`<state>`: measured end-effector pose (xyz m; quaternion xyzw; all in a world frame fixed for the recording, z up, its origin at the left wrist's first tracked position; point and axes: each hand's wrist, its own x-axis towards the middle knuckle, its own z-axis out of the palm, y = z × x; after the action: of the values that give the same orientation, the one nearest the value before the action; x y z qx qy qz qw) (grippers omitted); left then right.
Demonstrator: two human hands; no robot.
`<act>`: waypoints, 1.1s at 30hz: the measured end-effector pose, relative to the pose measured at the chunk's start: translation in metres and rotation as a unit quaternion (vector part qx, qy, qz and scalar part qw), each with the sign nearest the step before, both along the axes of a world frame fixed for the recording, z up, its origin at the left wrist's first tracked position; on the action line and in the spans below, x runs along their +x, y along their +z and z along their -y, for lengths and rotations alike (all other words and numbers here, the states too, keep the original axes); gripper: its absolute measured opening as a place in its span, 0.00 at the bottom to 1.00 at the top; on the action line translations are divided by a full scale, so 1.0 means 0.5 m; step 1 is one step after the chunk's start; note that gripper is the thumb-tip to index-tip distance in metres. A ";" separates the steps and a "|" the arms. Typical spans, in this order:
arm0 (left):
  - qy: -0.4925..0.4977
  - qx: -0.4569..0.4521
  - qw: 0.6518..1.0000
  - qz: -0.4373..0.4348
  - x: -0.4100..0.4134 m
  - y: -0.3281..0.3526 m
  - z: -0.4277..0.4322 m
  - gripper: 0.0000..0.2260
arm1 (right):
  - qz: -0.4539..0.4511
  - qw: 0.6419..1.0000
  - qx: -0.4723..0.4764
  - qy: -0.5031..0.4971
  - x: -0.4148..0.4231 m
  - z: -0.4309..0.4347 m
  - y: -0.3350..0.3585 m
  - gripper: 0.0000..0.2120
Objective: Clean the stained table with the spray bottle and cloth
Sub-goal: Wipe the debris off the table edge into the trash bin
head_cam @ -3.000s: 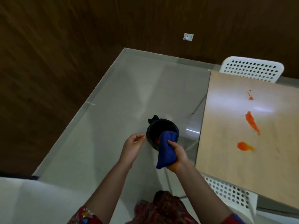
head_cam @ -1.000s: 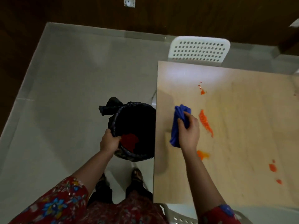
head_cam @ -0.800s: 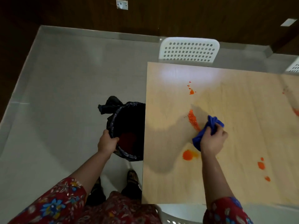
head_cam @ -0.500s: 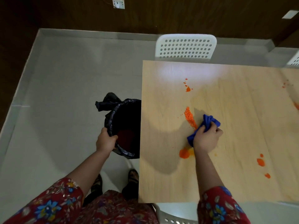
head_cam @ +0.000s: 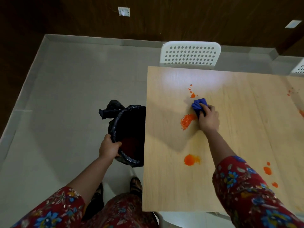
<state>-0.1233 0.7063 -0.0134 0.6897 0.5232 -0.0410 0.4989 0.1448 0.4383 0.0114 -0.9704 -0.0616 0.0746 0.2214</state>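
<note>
My right hand (head_cam: pixel 208 118) presses a bunched blue cloth (head_cam: pixel 199 104) onto the light wooden table (head_cam: pixel 166 178), just below a small orange splatter (head_cam: pixel 192 94). A heap of orange crumbs (head_cam: pixel 186 120) lies left of the hand. An orange blot (head_cam: pixel 190 159) sits nearer the front, and smaller orange spots (head_cam: pixel 267 170) mark the right side. My left hand (head_cam: pixel 108 148) grips the rim of a black bin (head_cam: pixel 130 135) lined with a black bag, held against the table's left edge. No spray bottle is in view.
A white perforated chair (head_cam: pixel 190 54) stands at the table's far edge, and another chair's corner (head_cam: pixel 299 68) shows at the right. Grey floor (head_cam: pixel 65 96) spreads to the left, bounded by dark wooden walls. My feet (head_cam: pixel 135 185) stand by the table's corner.
My right hand moved the cloth farther up the table, toward the small splatter. The long orange streak has been gathered into a crumb heap. My left hand keeps holding the bin.
</note>
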 end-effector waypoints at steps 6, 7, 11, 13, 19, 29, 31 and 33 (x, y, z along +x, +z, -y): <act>0.002 -0.017 1.000 -0.005 -0.009 -0.006 0.006 0.11 | 0.044 0.984 0.057 0.160 -0.067 -0.075 -0.025 0.18; 0.000 -0.017 1.000 -0.006 -0.009 -0.005 0.006 0.10 | 0.048 0.984 0.098 0.142 -0.069 -0.071 -0.024 0.17; 0.003 -0.020 1.000 0.000 -0.012 -0.006 0.005 0.10 | 0.066 0.986 0.149 -0.042 -0.058 -0.002 -0.027 0.17; 0.007 -0.023 1.000 0.002 -0.013 -0.008 0.005 0.10 | 0.073 0.990 0.103 -0.070 -0.076 0.012 -0.039 0.18; 0.018 -0.024 0.999 0.011 -0.002 -0.010 0.005 0.10 | 0.095 0.987 0.067 -0.114 -0.169 -0.130 -0.057 0.17; 0.015 -0.028 0.999 0.012 -0.005 -0.013 -0.017 0.10 | 0.035 0.979 0.092 0.178 -0.039 -0.140 -0.025 0.21; 0.005 -0.024 1.000 0.010 -0.009 -0.014 -0.016 0.11 | 0.024 0.964 0.094 0.248 -0.070 -0.156 -0.031 0.19; -0.001 -0.023 1.000 0.009 -0.015 -0.013 -0.012 0.11 | 0.010 0.949 0.113 0.295 -0.110 -0.172 -0.033 0.19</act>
<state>-0.1307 0.7122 -0.0199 0.6788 0.5169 -0.0470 0.5195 0.0897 0.5243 -0.0048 -0.8779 -0.3557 0.1195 0.2973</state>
